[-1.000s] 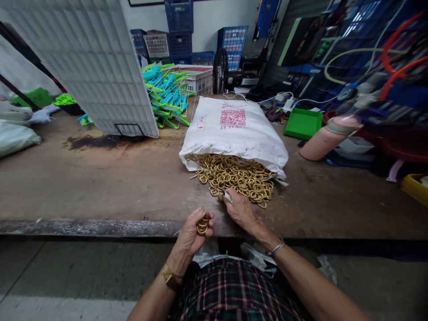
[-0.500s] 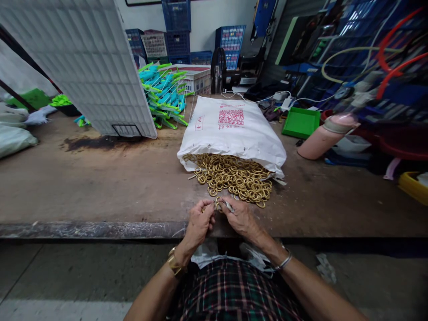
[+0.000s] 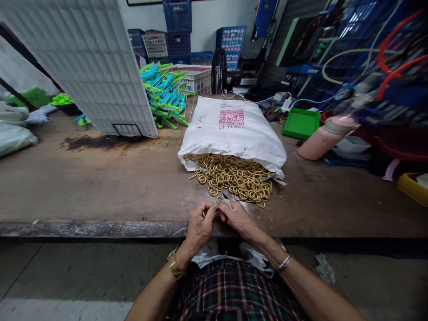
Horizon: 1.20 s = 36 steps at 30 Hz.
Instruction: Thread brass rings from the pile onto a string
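My left hand (image 3: 199,224) is closed on a gold ring (image 3: 204,213), near the table's front edge. Almost touching it, my right hand (image 3: 236,219) pinches a small blade (image 3: 227,202) with a dark tip, which points up and away. Another gold ring (image 3: 219,200) stands between the fingertips of both hands; which hand bears it I cannot tell. Just beyond the hands, a heap of gold rings (image 3: 234,177) spills from the open mouth of a white sack (image 3: 210,133) with red print.
A white ribbed panel (image 3: 100,67) rises at the left, with turquoise and green plastic pieces (image 3: 167,93) behind it. To the right are a green tray (image 3: 301,123), a pink bottle (image 3: 323,141) and a yellow container (image 3: 413,189). The table edge (image 3: 100,229) runs across the front.
The blade in my right hand has turned, its dark tip now pointing up and away. My left hand has tilted slightly, and a gold ring shows more clearly in its fingers.
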### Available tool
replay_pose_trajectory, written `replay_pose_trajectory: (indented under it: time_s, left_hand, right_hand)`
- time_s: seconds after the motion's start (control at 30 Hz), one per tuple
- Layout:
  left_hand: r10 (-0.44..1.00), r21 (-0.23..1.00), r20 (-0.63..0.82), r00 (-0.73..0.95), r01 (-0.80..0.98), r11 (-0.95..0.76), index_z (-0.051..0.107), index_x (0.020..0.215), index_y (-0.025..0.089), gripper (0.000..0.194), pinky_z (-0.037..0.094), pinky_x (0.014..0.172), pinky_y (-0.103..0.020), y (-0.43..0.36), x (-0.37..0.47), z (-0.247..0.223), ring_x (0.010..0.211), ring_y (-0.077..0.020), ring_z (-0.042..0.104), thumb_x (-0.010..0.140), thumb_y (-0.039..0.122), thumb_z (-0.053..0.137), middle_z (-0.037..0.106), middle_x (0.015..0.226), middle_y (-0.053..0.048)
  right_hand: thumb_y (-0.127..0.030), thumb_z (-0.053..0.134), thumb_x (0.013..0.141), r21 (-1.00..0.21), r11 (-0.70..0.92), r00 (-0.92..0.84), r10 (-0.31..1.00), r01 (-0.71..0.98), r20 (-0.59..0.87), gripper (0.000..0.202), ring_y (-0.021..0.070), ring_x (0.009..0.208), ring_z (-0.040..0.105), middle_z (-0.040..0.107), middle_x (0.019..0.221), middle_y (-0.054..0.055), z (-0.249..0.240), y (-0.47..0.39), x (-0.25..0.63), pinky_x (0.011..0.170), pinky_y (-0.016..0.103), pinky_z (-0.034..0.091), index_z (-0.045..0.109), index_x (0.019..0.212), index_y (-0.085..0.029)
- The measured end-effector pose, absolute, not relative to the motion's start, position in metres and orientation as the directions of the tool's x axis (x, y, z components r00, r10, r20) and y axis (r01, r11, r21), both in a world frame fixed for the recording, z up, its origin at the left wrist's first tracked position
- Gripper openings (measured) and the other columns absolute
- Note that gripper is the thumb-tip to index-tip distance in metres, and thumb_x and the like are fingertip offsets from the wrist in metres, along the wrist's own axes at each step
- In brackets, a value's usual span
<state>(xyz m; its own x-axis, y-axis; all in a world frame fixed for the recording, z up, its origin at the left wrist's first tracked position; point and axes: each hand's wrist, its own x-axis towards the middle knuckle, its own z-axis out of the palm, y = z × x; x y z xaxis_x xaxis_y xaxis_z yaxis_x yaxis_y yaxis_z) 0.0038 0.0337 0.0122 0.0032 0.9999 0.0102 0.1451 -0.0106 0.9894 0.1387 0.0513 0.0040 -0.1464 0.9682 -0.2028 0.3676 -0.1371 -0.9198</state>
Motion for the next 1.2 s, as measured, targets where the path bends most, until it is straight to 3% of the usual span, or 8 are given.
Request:
replay_pose_trajectory:
  time_s: [0.2, 0.5, 0.7, 1.0, 1.2]
  left_hand:
    - [0.997, 0.982, 0.061, 0.044, 0.178, -0.068, 0.057, 0.062, 0.017, 0.020, 0.033, 0.056, -0.021, 0.0327, 0.0026, 0.0120, 0.054, -0.0100, 0.042, 0.076, 0.030, 0.053, 0.052, 0.056, 0.002]
    - [0.960, 0.976, -0.215, 0.178, 0.003, 0.218, 0.056, 0.076, 0.016, 0.024, 0.031, 0.043, -0.017, 0.0308, 0.0019, 0.0100, 0.043, -0.0057, 0.039, 0.077, 0.040, 0.052, 0.047, 0.054, 0.005]
    - [0.920, 0.943, -0.326, 0.219, 0.011, 0.332, 0.053, 0.074, 0.016, 0.033, 0.028, 0.035, -0.016, 0.0341, 0.0020, 0.0126, 0.039, -0.0048, 0.038, 0.074, 0.048, 0.052, 0.045, 0.053, 0.006]
    - [0.899, 0.932, -0.353, 0.261, 0.011, 0.363, 0.051, 0.073, 0.016, 0.032, 0.028, 0.035, -0.014, 0.0360, 0.0003, 0.0139, 0.038, -0.0036, 0.038, 0.074, 0.048, 0.049, 0.045, 0.053, 0.006]
    - [0.892, 0.923, -0.378, 0.247, 0.023, 0.385, 0.052, 0.073, 0.016, 0.032, 0.028, 0.035, -0.015, 0.0355, 0.0006, 0.0125, 0.038, -0.0041, 0.039, 0.073, 0.048, 0.051, 0.045, 0.053, 0.006]
  right_hand:
    - [-0.045, 0.041, 0.081, -0.926, -0.206, -0.134, 0.957, 0.317, -0.259, 0.039, 0.0065, 0.040, 0.031, 0.039, 0.043, -0.006, -0.0014, 0.0514, 0.1381, 0.041, 0.019, 0.025, 0.048, 0.055, -0.018]
    - [-0.034, 0.046, 0.075, -0.927, -0.196, -0.125, 0.961, 0.320, -0.246, 0.024, 0.0086, 0.051, 0.043, 0.051, 0.053, -0.003, 0.0060, 0.0540, 0.1352, 0.049, 0.020, 0.031, 0.052, 0.060, -0.017]
    - [-0.029, 0.044, 0.073, -0.930, -0.190, -0.131, 0.962, 0.315, -0.241, 0.020, 0.0082, 0.050, 0.040, 0.049, 0.053, -0.004, 0.0041, 0.0556, 0.1353, 0.049, 0.020, 0.030, 0.049, 0.058, -0.017]
    - [-0.032, 0.045, 0.073, -0.920, -0.212, -0.085, 0.964, 0.330, -0.253, 0.022, 0.0076, 0.047, 0.037, 0.047, 0.051, -0.005, 0.0058, 0.0569, 0.1342, 0.047, 0.020, 0.028, 0.048, 0.057, -0.017]
    - [-0.033, 0.045, 0.073, -0.913, -0.112, -0.073, 0.986, 0.392, -0.152, 0.022, 0.0080, 0.050, 0.038, 0.045, 0.051, -0.005, 0.0021, 0.0584, 0.1353, 0.049, 0.020, 0.029, 0.047, 0.057, -0.018]
